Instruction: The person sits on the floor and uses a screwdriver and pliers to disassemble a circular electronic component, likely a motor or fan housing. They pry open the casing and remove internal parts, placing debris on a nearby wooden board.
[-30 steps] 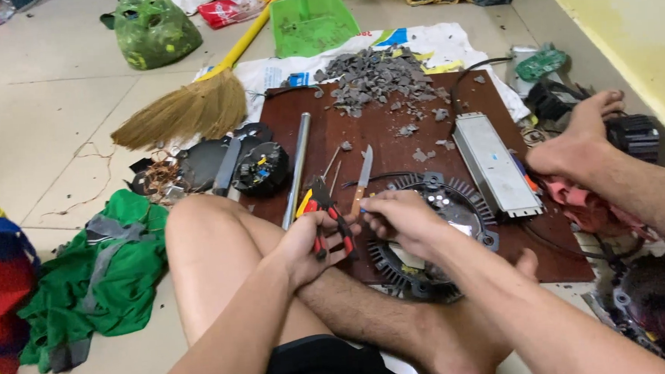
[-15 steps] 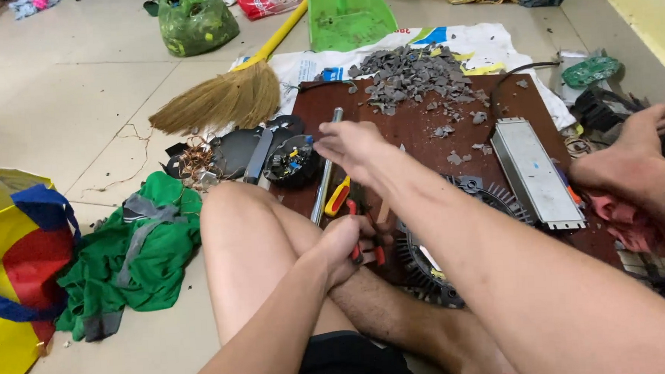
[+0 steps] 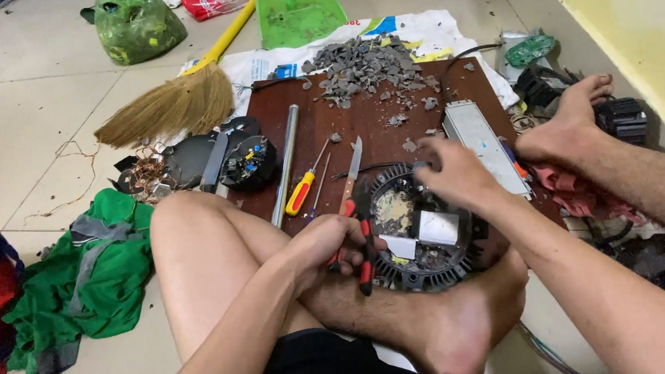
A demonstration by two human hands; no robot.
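Black finned round metal housing (image 3: 433, 268) lies on dark brown wooden board (image 3: 360, 130) on the tiled floor, wedged betw. the person's legs, w/ a bare foot just below it. Inside: white square plate and crumbly beige residue. Left hand (image 3: 321, 243) rests at the housing's left rim, fingers wrapped round red-and-black handled pliers (image 3: 363, 242), handles pointing down toward the leg. Right hand (image 3: 455, 176) sits over the housing's upper right rim, fingers curled narrow, pinching at sth small on the edge; can't tell what. Just left of the pliers: knife w/ steel blade (image 3: 354, 163), tip pointing away; beside it a yellow-and-red handled screwdriver (image 3: 303, 190) and a long grey metal tube (image 3: 286, 163), all on the board. Pile of grey broken chips (image 3: 368, 62) at the board's far end. Silver rectangular metal box (image 3: 484, 143) to the right, near the other bare foot. On the floor to the left: straw broom w/ yellow handle (image 3: 176, 104), green cloth (image 3: 90, 283), black round part w/ circuit board (image 3: 249, 162).
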